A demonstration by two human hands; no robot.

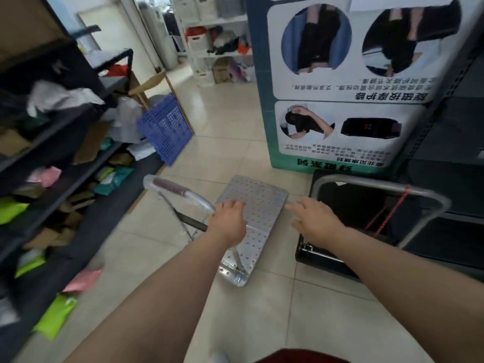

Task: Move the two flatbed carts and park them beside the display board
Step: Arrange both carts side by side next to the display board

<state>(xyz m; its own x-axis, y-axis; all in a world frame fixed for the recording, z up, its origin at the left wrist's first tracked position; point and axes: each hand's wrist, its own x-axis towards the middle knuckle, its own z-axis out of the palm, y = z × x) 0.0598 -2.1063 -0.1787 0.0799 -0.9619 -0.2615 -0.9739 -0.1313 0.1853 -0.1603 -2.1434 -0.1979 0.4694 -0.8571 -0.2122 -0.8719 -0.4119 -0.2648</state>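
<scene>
The silver flatbed cart (255,205) stands on the tiled floor (222,119), its perforated deck pointing toward the display board (340,82). The black flatbed cart (351,205) is parked just beside it to the right, its front edge near the board's base. Left hand (229,218): at the right end of the silver cart's handle (178,191), fingers loosely curled; contact cannot be confirmed. Right hand (318,218): released, fingers spread, between the two carts. A shelf rack (65,158) lines the floor's left edge.

Pale tiled floor (225,121): silver perforated flatbed cart (258,205) under the hands, black cart (348,205) just right, display board (340,87) beyond.
</scene>
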